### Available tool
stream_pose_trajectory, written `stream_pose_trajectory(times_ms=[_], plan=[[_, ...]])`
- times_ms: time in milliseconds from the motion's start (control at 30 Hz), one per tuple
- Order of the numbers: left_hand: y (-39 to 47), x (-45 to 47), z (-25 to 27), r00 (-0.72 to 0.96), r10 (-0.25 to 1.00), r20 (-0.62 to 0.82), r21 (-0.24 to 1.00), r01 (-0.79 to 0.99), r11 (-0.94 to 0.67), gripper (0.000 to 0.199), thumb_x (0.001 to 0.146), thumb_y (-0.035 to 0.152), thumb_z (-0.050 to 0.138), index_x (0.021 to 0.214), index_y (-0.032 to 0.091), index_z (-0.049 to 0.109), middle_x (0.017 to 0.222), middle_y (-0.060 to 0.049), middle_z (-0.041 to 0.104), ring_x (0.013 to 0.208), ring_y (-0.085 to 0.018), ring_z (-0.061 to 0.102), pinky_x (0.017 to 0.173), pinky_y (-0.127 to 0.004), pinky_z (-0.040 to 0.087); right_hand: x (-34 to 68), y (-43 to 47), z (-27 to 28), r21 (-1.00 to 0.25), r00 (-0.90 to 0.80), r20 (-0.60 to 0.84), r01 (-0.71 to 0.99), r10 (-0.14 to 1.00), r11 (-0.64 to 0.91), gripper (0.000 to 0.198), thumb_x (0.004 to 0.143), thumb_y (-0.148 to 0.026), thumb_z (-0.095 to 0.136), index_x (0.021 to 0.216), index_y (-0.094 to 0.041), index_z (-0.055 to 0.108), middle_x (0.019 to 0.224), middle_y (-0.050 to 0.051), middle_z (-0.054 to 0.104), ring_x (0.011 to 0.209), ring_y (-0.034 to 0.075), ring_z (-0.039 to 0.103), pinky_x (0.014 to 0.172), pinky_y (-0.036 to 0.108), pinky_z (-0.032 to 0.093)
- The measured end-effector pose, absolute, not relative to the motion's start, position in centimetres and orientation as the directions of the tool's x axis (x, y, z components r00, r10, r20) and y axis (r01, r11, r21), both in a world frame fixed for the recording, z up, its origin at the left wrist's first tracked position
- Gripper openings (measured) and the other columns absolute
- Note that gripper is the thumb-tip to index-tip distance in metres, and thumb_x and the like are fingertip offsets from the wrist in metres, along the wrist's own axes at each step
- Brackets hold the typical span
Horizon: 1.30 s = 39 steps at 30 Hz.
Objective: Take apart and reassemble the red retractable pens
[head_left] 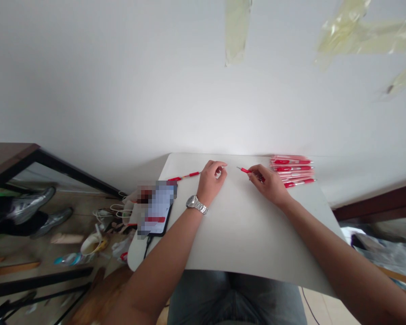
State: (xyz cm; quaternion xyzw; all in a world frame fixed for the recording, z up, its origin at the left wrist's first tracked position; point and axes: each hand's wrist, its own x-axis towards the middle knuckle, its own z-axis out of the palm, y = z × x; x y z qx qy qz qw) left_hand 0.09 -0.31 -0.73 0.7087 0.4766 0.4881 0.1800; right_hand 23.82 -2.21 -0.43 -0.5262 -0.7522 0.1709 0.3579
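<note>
My right hand (268, 181) is closed around a red pen (245, 170), its narrow tip pointing left toward my other hand. My left hand (212, 178), with a metal watch at the wrist, is curled with thumb and index finger brought close together. Whatever may lie between those fingertips is too small to make out. Just beyond my right hand lies a pile of red and clear pens (292, 169). To the left of my left hand, red pen pieces (188, 174) lie in a line on the white table (243, 230).
A phone (159, 210) with a cable lies along the table's left edge. The wall (196, 99), with strips of tape, rises behind the table. On the floor at left are a bottle (69, 259), a cup and cables, near another person's shoes (32, 205).
</note>
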Motion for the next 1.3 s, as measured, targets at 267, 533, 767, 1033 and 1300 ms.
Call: stream_pose_trajectory(times_ms=[267,533,767,1033,1300], plan=[[-0.8,0.9,-0.9,0.058,0.9,0.432,0.881,0.187,-0.435,0.021,0.1,0.032,0.062,0.115,0.021,0.07,0.104,-0.008,0.071,0.096,-0.018,0.069,0.082,-0.029,0.058,23.9,-2.2,-0.6,-0.631,-0.215,0.364,0.658,0.906,0.41,0.028,0.102,-0.047,0.055,0.109,-0.021,0.065,0.083,0.005,0.072,0.066,0.016,0.06,0.065,0.03,0.046],[-1.2,1.8,-1.1,0.116,0.94,0.32,0.946,0.014,-0.323,0.028,0.096,0.041,0.069,0.116,0.021,0.068,0.105,-0.008,0.071,0.101,-0.019,0.071,0.085,-0.03,0.06,23.9,-2.4,-0.5,-0.651,-0.271,0.339,0.623,0.901,0.433,0.027,0.103,-0.047,0.054,0.111,-0.023,0.064,0.087,0.006,0.074,0.069,0.018,0.064,0.067,0.031,0.048],[-1.2,1.9,-1.2,0.177,0.934,0.309,0.949,-0.003,-0.314,0.028,0.095,0.043,0.071,0.109,0.019,0.07,0.109,-0.01,0.073,0.101,-0.02,0.073,0.085,-0.031,0.061,23.9,-2.4,-0.6,-0.647,-0.298,0.346,0.611,0.89,0.456,0.025,0.103,-0.045,0.055,0.11,-0.023,0.064,0.085,0.004,0.073,0.069,0.017,0.062,0.066,0.03,0.047],[-1.1,1.9,-1.4,0.205,0.926,0.318,0.945,0.014,-0.328,0.026,0.095,0.043,0.071,0.105,0.018,0.071,0.106,-0.011,0.076,0.096,-0.018,0.073,0.084,-0.03,0.06,23.8,-2.5,-0.4,-0.628,-0.293,0.353,0.63,0.888,0.457,0.03,0.103,-0.049,0.054,0.111,-0.022,0.066,0.081,0.004,0.071,0.067,0.017,0.06,0.064,0.03,0.045],[-1.1,2.0,-1.4,0.203,0.925,0.322,0.942,0.027,-0.334,0.027,0.094,0.044,0.071,0.102,0.018,0.071,0.104,-0.011,0.076,0.092,-0.018,0.073,0.08,-0.029,0.06,23.8,-2.5,-0.1,-0.624,-0.325,0.366,0.61,0.872,0.489,0.037,0.106,-0.048,0.05,0.122,-0.022,0.069,0.087,0.006,0.075,0.072,0.019,0.066,0.069,0.031,0.049]])
